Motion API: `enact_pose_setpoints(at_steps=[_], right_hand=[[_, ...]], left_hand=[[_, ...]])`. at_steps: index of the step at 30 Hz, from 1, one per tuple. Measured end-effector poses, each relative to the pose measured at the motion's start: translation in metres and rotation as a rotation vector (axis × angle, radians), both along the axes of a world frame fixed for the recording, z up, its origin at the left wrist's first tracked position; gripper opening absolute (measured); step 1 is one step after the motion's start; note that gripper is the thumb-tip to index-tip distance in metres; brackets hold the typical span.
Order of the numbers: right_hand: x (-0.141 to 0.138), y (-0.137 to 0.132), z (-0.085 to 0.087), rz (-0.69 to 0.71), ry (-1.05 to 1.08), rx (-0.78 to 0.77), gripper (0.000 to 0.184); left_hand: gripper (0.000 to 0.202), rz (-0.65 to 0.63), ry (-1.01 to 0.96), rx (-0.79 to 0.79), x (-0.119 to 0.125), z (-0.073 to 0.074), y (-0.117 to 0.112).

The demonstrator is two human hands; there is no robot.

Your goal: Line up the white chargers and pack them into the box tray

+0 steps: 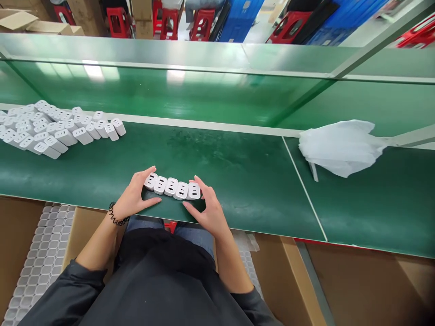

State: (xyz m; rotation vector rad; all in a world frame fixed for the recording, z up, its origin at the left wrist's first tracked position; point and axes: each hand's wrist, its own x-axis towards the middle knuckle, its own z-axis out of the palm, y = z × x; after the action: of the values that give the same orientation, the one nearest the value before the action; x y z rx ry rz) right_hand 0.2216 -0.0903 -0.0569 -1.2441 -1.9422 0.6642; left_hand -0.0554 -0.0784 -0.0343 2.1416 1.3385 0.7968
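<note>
A slightly bent row of white USB chargers (171, 186) stands on the green work surface in front of me, their port faces turned up. My left hand (138, 192) grips the left end of the row, fingers against the outermost charger and thumb on the near side. At the right end, my right hand (208, 206) bears on the last charger with its fingers, its thumb on the near side too. The row sits squeezed between both hands. What the fingertips do behind the chargers is partly hidden.
A large cluster of white chargers (44, 127) stands at the left by the pale rail. A crumpled white plastic bag (341, 147) lies on the right. Below the near edge are cardboard boxes (275, 276) and trays of pale pieces (44, 253). Red stools (118, 22) stand beyond.
</note>
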Motion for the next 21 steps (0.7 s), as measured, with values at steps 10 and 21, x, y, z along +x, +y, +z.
enact_pose_setpoints(at_steps=[10,21], right_hand=[[0.0032,-0.0024,0.0017,0.002,0.068,-0.033,0.065],[0.0042,-0.0008,0.0031,0.01,-0.031,0.082,0.064]], left_hand=[[0.083,-0.07,-0.174,-0.191,-0.0048,0.0041,0.0057],[0.066,-0.061,-0.191,-0.188,-0.0018,0.0073,0.0094]])
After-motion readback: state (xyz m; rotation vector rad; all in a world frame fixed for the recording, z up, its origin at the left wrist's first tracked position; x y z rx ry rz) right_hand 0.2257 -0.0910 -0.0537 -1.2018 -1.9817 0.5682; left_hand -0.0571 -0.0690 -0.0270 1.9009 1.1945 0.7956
